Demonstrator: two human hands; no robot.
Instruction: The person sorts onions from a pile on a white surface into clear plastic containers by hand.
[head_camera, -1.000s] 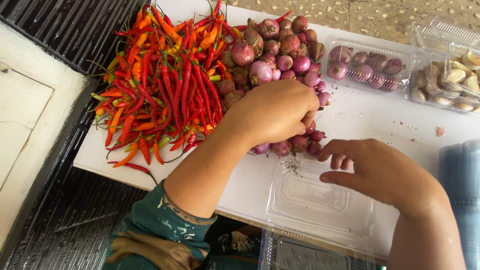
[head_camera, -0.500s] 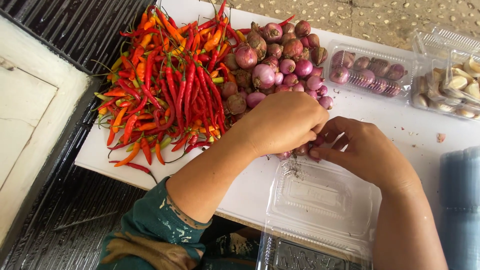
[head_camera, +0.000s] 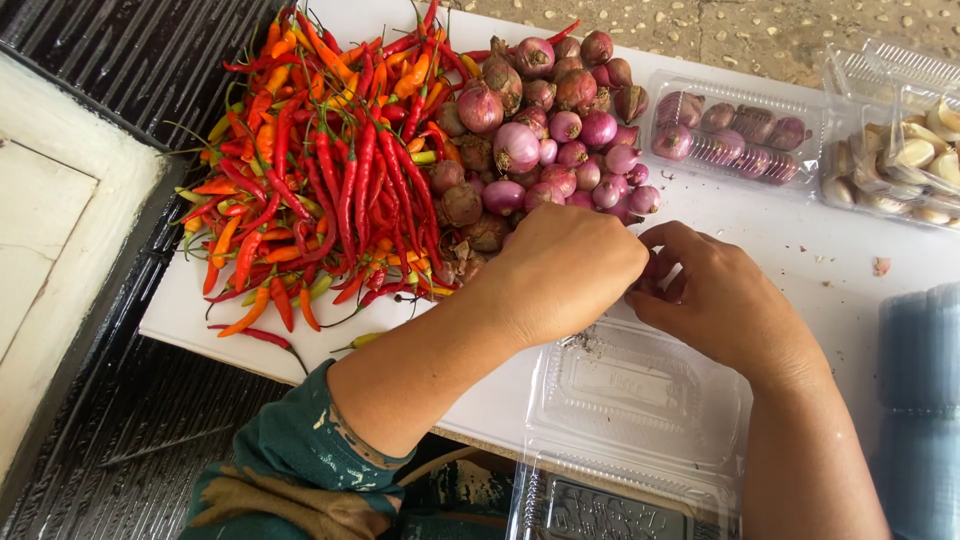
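A heap of purple shallots (head_camera: 545, 150) lies on the white tabletop (head_camera: 800, 250), beside a big pile of red and orange chillies (head_camera: 330, 170). My left hand (head_camera: 565, 270) is cupped palm down over the near edge of the shallot heap, fingers curled around several small shallots that it mostly hides. My right hand (head_camera: 715, 300) meets it from the right, its fingertips curled in on the same small shallots. An open, empty clear plastic clamshell box (head_camera: 640, 400) lies just below both hands at the table's front edge.
A clear tray filled with shallots (head_camera: 735, 135) sits at the back right, next to a tray of peeled garlic cloves (head_camera: 900, 160). A stack of bluish plastic boxes (head_camera: 920, 400) stands at the right edge. Dark grooved flooring (head_camera: 120, 420) lies on the left, below the table.
My right hand has moved up and left from the table to meet my left hand at the shallots. My left hand has slid slightly down and right, covering the small shallots.
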